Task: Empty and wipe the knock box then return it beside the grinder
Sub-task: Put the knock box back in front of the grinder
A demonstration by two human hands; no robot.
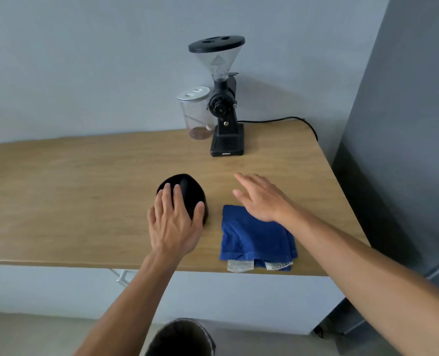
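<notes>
Resting under the left hand point(173, 222), knock box point(187, 191) beside blue cloth point(256, 237).

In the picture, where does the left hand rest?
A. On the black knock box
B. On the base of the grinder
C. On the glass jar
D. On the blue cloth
A: the left hand lies over the black knock box with fingers spread on its top, while the right hand hovers open above the far edge of the blue cloth, and the grinder stands untouched near the wall.
</notes>
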